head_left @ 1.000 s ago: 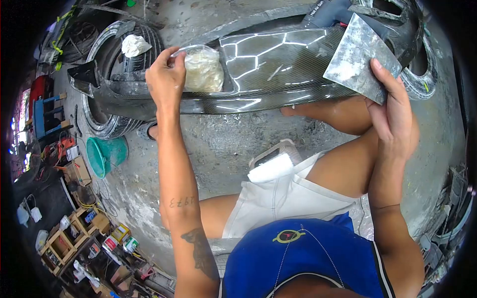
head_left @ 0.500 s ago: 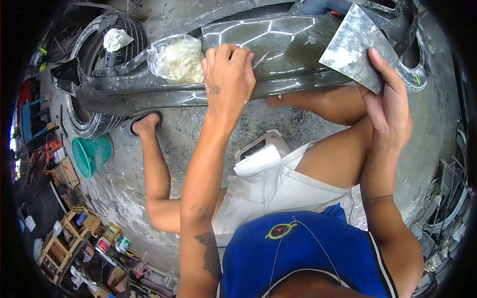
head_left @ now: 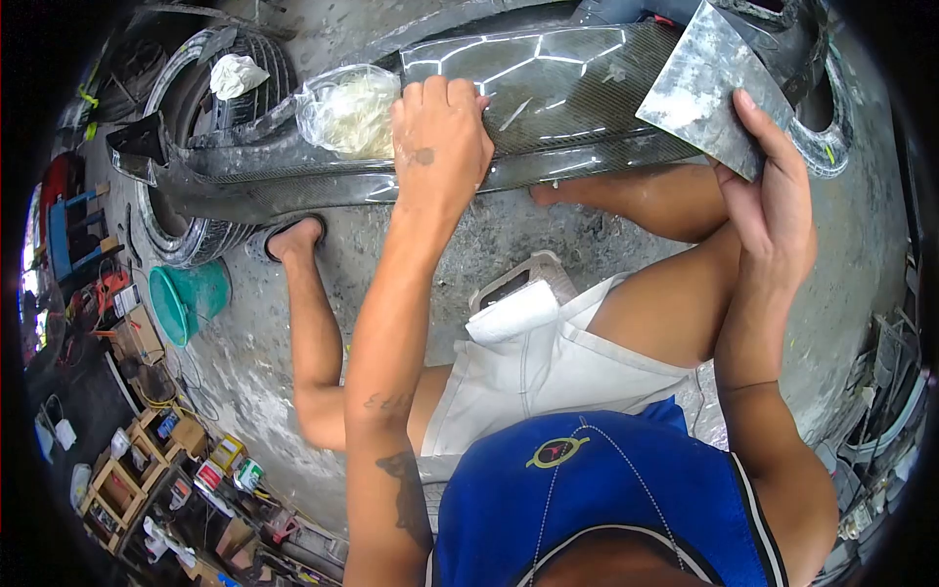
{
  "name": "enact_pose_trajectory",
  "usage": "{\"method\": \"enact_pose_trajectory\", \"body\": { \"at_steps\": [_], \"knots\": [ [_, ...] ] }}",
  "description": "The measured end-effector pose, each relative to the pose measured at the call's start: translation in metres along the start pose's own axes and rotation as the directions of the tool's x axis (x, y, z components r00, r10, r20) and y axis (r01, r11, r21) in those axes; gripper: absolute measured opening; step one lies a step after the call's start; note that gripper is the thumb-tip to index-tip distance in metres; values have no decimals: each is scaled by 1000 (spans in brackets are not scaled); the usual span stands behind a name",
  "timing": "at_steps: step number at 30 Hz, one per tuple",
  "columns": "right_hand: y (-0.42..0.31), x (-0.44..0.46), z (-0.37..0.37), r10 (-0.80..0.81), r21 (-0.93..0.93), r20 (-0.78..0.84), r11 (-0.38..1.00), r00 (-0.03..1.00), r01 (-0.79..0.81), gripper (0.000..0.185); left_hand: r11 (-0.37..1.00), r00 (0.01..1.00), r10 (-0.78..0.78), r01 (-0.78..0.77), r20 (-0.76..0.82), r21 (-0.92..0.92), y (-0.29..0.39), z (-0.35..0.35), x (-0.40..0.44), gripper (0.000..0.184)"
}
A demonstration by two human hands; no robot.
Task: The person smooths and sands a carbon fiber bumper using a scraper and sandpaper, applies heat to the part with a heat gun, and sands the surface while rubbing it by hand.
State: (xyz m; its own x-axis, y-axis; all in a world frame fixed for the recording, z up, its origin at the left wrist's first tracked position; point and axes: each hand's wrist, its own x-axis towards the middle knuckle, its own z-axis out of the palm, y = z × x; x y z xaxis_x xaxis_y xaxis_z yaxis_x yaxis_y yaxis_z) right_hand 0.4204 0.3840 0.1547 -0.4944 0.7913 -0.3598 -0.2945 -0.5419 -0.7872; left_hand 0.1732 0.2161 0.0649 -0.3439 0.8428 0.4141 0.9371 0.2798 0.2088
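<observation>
My left hand rests with curled fingers on the glossy carbon-weave panel, just right of a clear plastic bag with pale, crumpled contents. Whether its fingers pinch anything is hidden behind the back of the hand. On the right, my right hand grips a flat, grey, smeared square plate by its lower corner, the thumb lying on its upper face. The plate is held above the panel's right end.
Tires lie under both ends of the panel. A crumpled white cloth sits on the left one. Below it stands a green bucket. White folded paper lies by my lap, beside a grey plastic box.
My left hand has moved right, from the bag's upper left edge onto the panel beside the bag, and its fingers have curled. The right hand still holds the plate.
</observation>
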Motion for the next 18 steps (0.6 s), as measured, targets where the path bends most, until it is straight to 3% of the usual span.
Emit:
{"method": "enact_pose_trajectory", "body": {
  "at_steps": [4, 6, 8, 10, 14, 16, 18],
  "knots": [
    [-5, 1, -1, -14, -11, -64, 1000, 998, 13, 27, 988, 987, -143, 138, -73, -71, -29, -9, 13, 13],
    [-5, 1, -4, -20, 1, -87, 1000, 996, 20, 27, 975, 947, -222, 209, -231, -78, -58, -28, 20, 13],
    [-5, 3, -10, -36, 6, -95, 999, 995, 37, 28, 967, 944, -253, 245, -213, -65, -87, -46, 22, 12],
    [-4, 2, -9, -25, 11, -85, 1000, 996, 26, 28, 852, 848, -524, 523, 86, 28, -100, -60, 25, 18],
    [-3, 5, -12, -5, 4, -47, 1000, 999, 5, 28, 869, 864, -494, 487, 98, 86, -108, -54, 21, 12],
    [-2, 4, -11, -2, 11, -61, 1000, 998, 3, 29, 983, 985, -173, 174, -15, 55, -122, -48, 18, 14],
    [-3, 5, -13, -5, 17, -75, 1000, 997, 6, 29, 969, 970, -244, 244, -5, 40, -121, -43, 16, 14]
  ]
}}
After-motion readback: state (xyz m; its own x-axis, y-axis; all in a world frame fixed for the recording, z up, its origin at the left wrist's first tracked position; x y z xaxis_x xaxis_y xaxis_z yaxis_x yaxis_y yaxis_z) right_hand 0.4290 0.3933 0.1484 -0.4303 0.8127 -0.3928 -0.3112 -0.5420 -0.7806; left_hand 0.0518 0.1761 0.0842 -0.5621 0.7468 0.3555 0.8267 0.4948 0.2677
